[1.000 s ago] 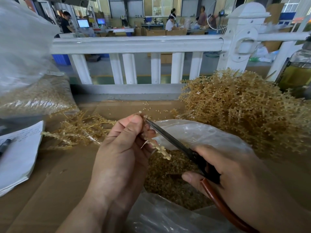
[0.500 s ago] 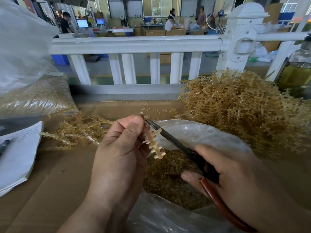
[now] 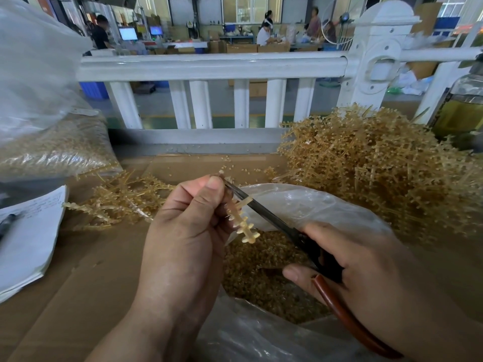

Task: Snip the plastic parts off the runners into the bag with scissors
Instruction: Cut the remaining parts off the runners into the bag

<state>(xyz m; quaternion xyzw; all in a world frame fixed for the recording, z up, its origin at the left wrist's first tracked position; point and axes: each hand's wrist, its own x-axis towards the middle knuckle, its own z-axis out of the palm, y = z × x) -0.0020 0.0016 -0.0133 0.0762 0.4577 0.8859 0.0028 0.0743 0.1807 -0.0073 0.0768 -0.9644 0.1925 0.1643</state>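
Runner (image 3: 241, 223) pinched by left hand (image 3: 183, 239), long axis 11 to 5 o'clock; right hand (image 3: 366, 278) grips scissors (image 3: 274, 219) pointing 10 o'clock.

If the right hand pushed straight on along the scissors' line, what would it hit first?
Probably the runner pinched in the left hand, then that thumb; the scissors in the right hand seem to touch it.

Cardboard (image 3: 78, 296) under bag (image 3: 313, 205), runners (image 3: 379, 173), paper (image 3: 28, 239).

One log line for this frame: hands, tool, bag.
left hand: pinches tan plastic runner | right hand: grips black-bladed scissors, blades at runner | clear plastic bag: open below
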